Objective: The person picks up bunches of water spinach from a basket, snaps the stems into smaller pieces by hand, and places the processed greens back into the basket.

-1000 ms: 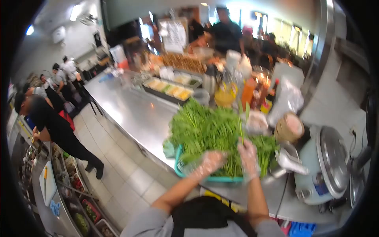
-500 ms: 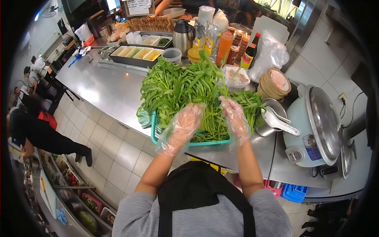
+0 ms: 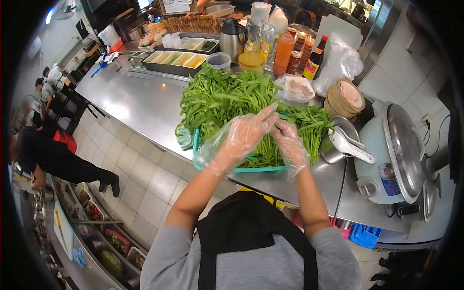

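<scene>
A big heap of water spinach, long green leaves and thin stems, fills a teal plastic basket on the steel counter. My left hand, in a clear plastic glove, reaches across the heap with its fingers together, the tips close against those of my right hand. My right hand, gloved too, is closed in a pinch over the cut stems. A blurred water spinach stalk leads left from where the fingertips meet; the part inside the fingers is hidden. More greens lie to the right of my right hand.
A steel pot with a white ladle stands right of the greens, beside a large rice cooker. Behind are sauce bottles, a thermos jug and ingredient trays. A person in black stands at the left.
My left hand has moved right and up to meet my right hand. The stalk that stood upright in my right hand now lies over to the left, blurred.
</scene>
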{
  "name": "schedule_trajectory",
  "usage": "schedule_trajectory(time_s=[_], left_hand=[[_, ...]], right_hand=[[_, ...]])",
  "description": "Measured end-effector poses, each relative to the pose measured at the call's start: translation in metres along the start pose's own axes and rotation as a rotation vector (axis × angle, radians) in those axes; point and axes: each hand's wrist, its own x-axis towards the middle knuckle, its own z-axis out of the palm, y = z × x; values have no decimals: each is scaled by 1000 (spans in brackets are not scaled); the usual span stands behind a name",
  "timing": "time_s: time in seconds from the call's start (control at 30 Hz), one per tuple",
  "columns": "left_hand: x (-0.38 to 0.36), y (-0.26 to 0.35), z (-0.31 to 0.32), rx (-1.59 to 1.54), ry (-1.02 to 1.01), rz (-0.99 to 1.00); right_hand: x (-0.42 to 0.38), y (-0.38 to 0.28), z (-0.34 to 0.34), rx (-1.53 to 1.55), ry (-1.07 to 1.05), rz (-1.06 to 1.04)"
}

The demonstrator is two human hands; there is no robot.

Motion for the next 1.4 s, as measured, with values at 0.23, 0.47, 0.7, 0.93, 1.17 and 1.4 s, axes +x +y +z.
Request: schedule_trajectory(time_s=[0.23,0.47,0.7,0.93,1.17,1.4], left_hand=[[-13,-30,29,19,-97,18],[-26,-31,34,4,2,-107],[-41,-43,29,122,2,-9],[3,-7,-15,273,-121,-108],[13,-35,-4,147,-17,93],[5,-19,25,-20,169,57]], right_hand=[[9,39,1,-328,-60,70],[25,58,-10,-456,-53,201],[18,33,3,-440,-41,-242],[34,2,-13,-731,-91,-630],[49,-18,-25,-882,87,-923],[27,-12,4,342,140,-16]])
